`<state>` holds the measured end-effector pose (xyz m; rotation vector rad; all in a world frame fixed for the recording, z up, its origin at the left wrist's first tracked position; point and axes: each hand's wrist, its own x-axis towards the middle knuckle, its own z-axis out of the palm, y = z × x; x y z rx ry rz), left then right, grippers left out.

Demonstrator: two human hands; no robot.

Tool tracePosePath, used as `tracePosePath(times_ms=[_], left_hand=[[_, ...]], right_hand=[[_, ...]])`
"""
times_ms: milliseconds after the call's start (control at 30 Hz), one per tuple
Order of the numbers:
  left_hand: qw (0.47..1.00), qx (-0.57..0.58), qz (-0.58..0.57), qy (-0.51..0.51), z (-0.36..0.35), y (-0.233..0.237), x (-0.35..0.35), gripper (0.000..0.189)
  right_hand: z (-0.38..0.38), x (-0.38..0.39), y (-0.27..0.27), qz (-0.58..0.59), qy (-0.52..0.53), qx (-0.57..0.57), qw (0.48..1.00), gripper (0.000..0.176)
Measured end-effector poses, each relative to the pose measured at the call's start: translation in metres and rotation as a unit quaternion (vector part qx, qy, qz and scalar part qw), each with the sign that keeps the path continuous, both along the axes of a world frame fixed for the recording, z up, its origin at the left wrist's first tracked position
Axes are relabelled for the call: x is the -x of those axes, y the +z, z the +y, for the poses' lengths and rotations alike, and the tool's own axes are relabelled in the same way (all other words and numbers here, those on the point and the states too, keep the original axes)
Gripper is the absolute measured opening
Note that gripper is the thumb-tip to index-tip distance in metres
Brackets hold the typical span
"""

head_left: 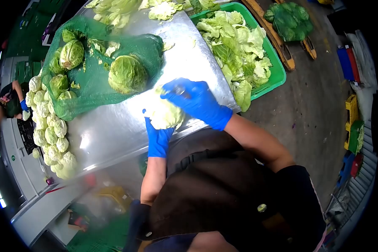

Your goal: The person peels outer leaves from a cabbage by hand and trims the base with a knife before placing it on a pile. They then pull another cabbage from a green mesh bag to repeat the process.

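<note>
A pale, trimmed cabbage [168, 114] is held just above the near edge of the steel table [109, 130]. My left hand [157, 136], in a blue glove, grips it from below and the left side. Over its upper right side, my blue-gloved right hand [197, 101] is closed, fingers curled. A small greyish glint shows among those fingers, too blurred to name. Just beyond lies a green net sack [96, 90] with several untrimmed cabbages in and on it; the nearest is a round green cabbage [127, 74].
Trimmed cabbages [50, 134] are piled along the table's left end. A green crate [277, 75] of loose leaves stands against the right side. Leaves [164, 10] lie at the far edge. Beyond are a pallet truck [287, 59], a full net sack [289, 21] and another person [12, 98].
</note>
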<state>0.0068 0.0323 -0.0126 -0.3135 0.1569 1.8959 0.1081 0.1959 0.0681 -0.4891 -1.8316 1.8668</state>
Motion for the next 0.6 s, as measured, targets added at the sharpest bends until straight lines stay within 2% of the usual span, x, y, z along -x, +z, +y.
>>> tracePosePath(times_ms=[33, 67, 100, 167, 200, 267, 300, 367, 400, 433, 467, 567, 600], left_hand=[[0.999, 0.029, 0.043, 0.001, -0.001, 0.004, -0.001, 0.058], [0.995, 0.059, 0.085, 0.001, -0.002, 0.008, -0.002, 0.061], [0.997, -0.021, 0.075, 0.023, -0.002, 0.008, -0.003, 0.066], [0.993, 0.057, 0.092, 0.05, -0.006, 0.016, -0.005, 0.064], [0.988, 0.096, 0.101, 0.061, -0.008, 0.019, -0.005, 0.063], [0.969, 0.177, 0.164, 0.051, -0.015, -0.006, 0.0, 0.061], [0.956, 0.216, 0.194, 0.044, -0.018, -0.015, 0.0, 0.06], [0.897, 0.239, 0.373, -0.011, -0.01, 0.005, -0.004, 0.055], [0.642, 0.34, 0.685, -0.053, -0.02, -0.006, -0.005, 0.055], [0.274, 0.381, 0.879, -0.086, -0.029, -0.013, -0.006, 0.055], [0.305, 0.393, 0.866, -0.055, -0.036, -0.02, -0.009, 0.057], [0.294, 0.391, 0.864, -0.119, -0.055, -0.06, -0.005, 0.062], [0.307, 0.394, 0.861, -0.096, -0.053, -0.052, 0.005, 0.065]], right_hand=[[0.006, -0.002, -0.002, 0.04, -0.02, 0.112, 0.993, 0.022], [0.015, -0.005, -0.005, 0.027, -0.064, 0.148, 0.987, 0.022], [0.027, -0.008, -0.008, 0.014, -0.107, 0.184, 0.977, 0.022], [0.059, -0.015, -0.012, -0.074, -0.124, 0.193, 0.97, 0.033], [0.058, -0.016, -0.017, -0.069, -0.11, 0.162, 0.978, 0.037], [0.054, -0.015, -0.036, -0.056, -0.088, 0.096, 0.99, 0.045], [0.042, -0.011, -0.039, -0.048, -0.044, 0.134, 0.989, 0.048], [0.021, -0.01, -0.036, -0.063, 0.049, 0.2, 0.977, 0.051], [0.017, -0.011, -0.014, -0.111, 0.09, 0.21, 0.967, 0.047], [0.013, -0.011, 0.005, -0.159, 0.131, 0.221, 0.953, 0.044], [0.0, -0.008, -0.013, -0.06, 0.11, 0.267, 0.956, 0.041], [-0.006, -0.011, -0.011, -0.049, 0.101, 0.195, 0.974, 0.039], [-0.002, -0.013, -0.005, -0.09, 0.097, 0.12, 0.984, 0.037]])
